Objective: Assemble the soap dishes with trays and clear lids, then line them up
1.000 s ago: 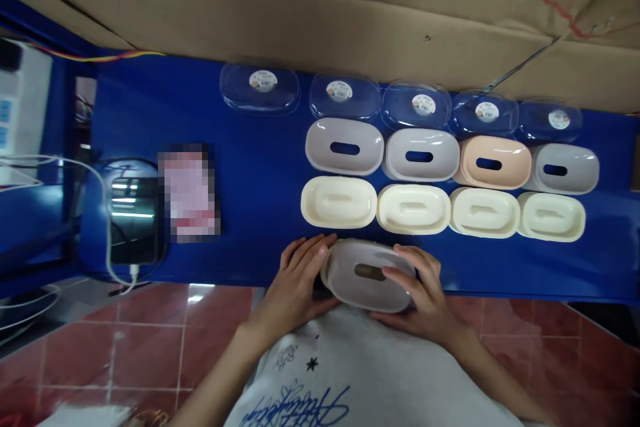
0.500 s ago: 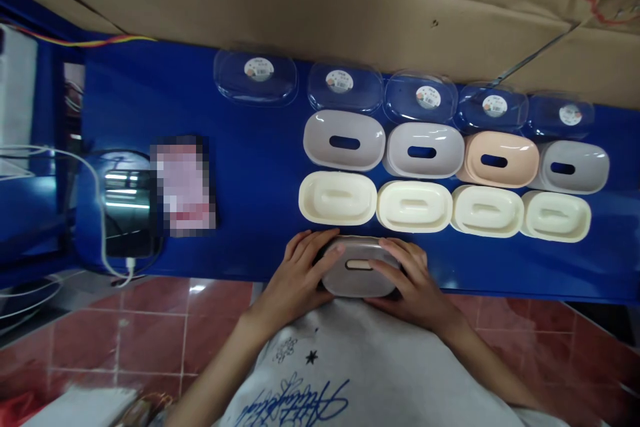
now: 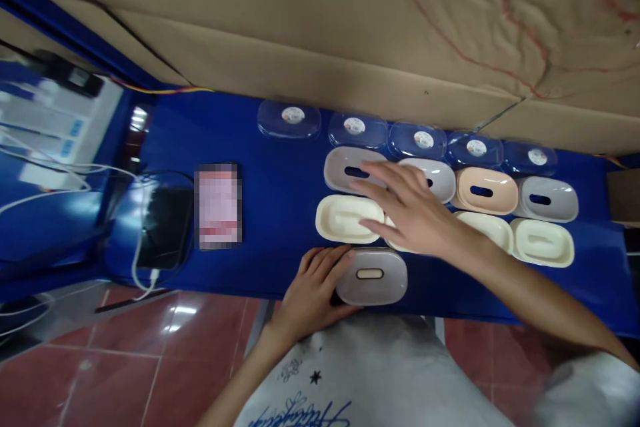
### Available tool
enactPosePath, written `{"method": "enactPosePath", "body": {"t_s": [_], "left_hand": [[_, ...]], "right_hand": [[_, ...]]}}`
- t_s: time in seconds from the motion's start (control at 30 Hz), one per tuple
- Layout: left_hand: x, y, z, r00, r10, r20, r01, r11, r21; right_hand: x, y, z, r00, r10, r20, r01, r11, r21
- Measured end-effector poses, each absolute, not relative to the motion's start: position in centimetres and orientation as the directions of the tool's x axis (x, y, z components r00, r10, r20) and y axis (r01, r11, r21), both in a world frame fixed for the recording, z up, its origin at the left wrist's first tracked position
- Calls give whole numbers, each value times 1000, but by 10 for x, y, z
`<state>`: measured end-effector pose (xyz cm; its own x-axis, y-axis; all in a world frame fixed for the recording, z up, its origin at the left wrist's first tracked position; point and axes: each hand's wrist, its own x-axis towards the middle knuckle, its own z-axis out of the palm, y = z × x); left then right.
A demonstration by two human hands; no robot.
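Head view: the left hand (image 3: 317, 283) is curling its fingers, held close together, against the left side of the grey oval dish (image 3: 397, 279) at the near table edge — the right hand (image 3: 410, 210) is hovering over the rows, fingers loosely spread, holding nothing.

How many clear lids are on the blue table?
5, at the back: first lid alone at left, then rightward second lid, third lid, fourth lid, fifth lid. None looks hidden.

right hand (image 3: 413, 213) kinda smeary, hiding most of second cream tray (image 3: 393, 239); pink item (image 3: 218, 207) all pixelated, unreadable; shirt lettering (image 3: 313, 416) chopped by bottom edge, cardboard box (image 3: 624, 197) by right
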<state>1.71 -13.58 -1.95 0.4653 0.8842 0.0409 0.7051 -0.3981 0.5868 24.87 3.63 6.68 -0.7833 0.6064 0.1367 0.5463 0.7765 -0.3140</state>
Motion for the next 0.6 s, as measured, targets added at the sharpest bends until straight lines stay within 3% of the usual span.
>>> {"method": "enactPosePath", "body": {"t_s": [0.17,0.3,0.6], "left_hand": [[20,-136,-18,424,904,60,683,-363,634],[18,-136,-20,448,893,38,662,-360,657],[17,-134,-24,427,904,5,630,-301,715]], "right_hand": [[150,127,50,-818,563,118,539,822,-185],[100,151,34,-738,674,30,665,734,-136],[74,164,24,-668,743,38,731,665,-150]]}}
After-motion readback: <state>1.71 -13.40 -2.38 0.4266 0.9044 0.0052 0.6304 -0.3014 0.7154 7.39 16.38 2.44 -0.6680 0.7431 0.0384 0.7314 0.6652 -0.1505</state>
